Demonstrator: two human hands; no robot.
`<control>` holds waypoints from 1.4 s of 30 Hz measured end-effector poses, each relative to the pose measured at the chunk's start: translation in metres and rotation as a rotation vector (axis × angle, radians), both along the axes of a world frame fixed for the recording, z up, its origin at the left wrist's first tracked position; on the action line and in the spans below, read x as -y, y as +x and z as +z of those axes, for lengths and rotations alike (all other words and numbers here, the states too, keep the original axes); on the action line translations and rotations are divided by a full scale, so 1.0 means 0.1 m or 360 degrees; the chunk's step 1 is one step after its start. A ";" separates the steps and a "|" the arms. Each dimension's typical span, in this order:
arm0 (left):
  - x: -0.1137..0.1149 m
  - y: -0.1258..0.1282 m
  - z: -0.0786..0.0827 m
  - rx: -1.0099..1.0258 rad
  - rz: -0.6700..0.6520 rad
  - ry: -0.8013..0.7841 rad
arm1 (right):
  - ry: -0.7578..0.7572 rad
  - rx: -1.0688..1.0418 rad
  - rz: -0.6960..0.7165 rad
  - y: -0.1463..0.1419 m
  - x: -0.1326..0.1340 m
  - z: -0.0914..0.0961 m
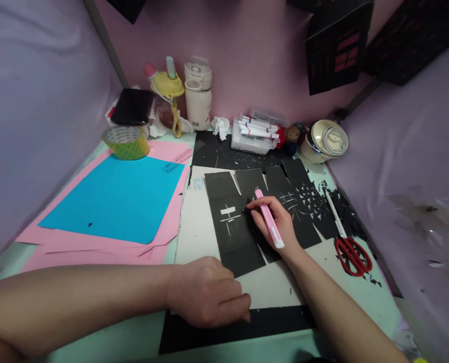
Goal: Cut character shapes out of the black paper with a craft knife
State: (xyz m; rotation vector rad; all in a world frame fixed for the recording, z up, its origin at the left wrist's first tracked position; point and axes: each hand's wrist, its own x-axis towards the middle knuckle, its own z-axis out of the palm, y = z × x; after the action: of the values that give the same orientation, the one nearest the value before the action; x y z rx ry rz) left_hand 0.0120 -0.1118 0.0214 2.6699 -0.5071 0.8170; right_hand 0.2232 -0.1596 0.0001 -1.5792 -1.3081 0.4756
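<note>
My right hand (279, 222) is closed round a pink craft knife (268, 217), its tip resting on a sheet of black paper (239, 242) with white cut-out shapes. The black paper lies on a pale cutting board (197, 237). My left hand (209, 292) rests as a loose fist on the board's near edge, just below the black paper, with nothing visible inside it. Further black panels (303, 201) with cut patterns extend to the right of the knife.
Red-handled scissors (350, 252) lie at the right. A blue sheet (122, 201) sits on pink paper (95, 247) at the left. At the back stand a tape roll (126, 142), bottles (197, 98), a box of markers (252, 133) and a bowl (324, 141). Black scraps are scattered around.
</note>
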 end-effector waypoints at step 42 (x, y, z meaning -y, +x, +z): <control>-0.27 0.13 -0.06 -0.0110 0.0696 -0.0305 | -0.0260 -0.0345 0.0139 -0.07 -0.05 0.08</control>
State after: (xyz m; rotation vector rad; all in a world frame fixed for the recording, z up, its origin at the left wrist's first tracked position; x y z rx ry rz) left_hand 0.0250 -0.0850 0.0156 2.6477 0.1753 0.8314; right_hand 0.2167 -0.1550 0.0076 -1.5581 -1.1999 0.8031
